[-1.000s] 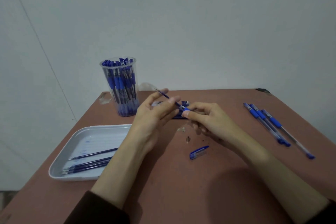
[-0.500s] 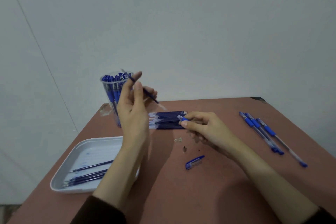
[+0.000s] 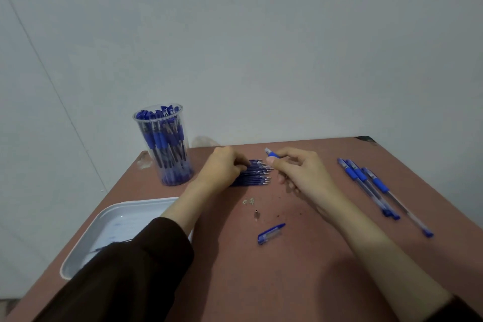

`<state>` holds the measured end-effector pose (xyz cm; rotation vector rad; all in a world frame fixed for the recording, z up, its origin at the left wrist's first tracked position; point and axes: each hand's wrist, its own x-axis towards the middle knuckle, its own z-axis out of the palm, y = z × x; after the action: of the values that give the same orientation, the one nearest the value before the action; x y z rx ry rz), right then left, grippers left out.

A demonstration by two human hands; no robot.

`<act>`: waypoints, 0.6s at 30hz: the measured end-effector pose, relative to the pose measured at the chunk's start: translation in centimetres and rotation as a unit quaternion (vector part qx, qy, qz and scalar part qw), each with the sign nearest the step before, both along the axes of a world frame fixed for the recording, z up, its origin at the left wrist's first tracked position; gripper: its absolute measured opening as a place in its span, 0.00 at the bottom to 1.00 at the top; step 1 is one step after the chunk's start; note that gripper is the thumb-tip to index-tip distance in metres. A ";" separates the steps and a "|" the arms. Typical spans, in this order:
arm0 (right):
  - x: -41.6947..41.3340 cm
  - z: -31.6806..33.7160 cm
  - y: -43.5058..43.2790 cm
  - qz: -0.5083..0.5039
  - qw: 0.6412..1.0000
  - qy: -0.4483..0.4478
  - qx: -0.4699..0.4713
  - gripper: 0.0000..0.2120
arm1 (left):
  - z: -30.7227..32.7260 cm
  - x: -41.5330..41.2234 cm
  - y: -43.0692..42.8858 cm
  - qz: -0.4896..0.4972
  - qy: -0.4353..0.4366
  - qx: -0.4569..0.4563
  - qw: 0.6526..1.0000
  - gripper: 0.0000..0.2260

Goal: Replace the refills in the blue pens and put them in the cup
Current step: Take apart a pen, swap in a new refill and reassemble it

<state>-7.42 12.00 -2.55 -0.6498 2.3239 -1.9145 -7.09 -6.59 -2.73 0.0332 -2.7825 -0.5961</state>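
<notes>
Currently mid-cycle on one pen. Right hand point(image 3: 300, 172) is curled around an opened pen barrel point(image 3: 271, 155), pinching it at the blue grip with the open end pointing far-left. Left hand point(image 3: 224, 167) rests with bent fingers on the row of fresh refills point(image 3: 254, 174) at the far middle of the table point(image 3: 287, 282); cannot tell whether it has one pinched yet. Done, by judgement: the cup point(image 3: 163, 144) at far left is packed with blue pens. Left: this barrel needs its refill, the metal tip point(image 3: 256, 214) and the cap point(image 3: 270, 233), both lying loose near the middle; three pens point(image 3: 371, 185) wait at the right, capped. Tray point(image 3: 125, 219) sits at near left, partly hidden by the sleeve. Edges: cup and tray both lie close to the left edge, the three pens close to the right edge. Open room lies in the near middle, around the cap; the path from the hands to the cup looks unobstructed.
</notes>
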 end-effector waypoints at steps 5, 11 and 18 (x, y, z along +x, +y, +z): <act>-0.1 -0.2 0.0 0.000 1.000 0.008 0.004 0.04 | 0.7 0.6 0.4 0.009 -0.012 -0.009 1.000 0.11; 0.8 -0.7 -0.7 0.027 0.999 0.030 0.031 0.04 | 2.3 6.2 -2.6 0.017 -0.021 -0.019 0.999 0.15; 2.1 -1.6 -1.8 0.078 0.993 0.072 0.054 0.04 | -1.4 12.8 -6.5 0.084 -0.063 -0.081 0.991 0.41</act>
<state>-5.33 10.24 -4.10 -0.9550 2.3589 -1.7146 5.74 -13.08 -4.18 0.2759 -2.9023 -0.3348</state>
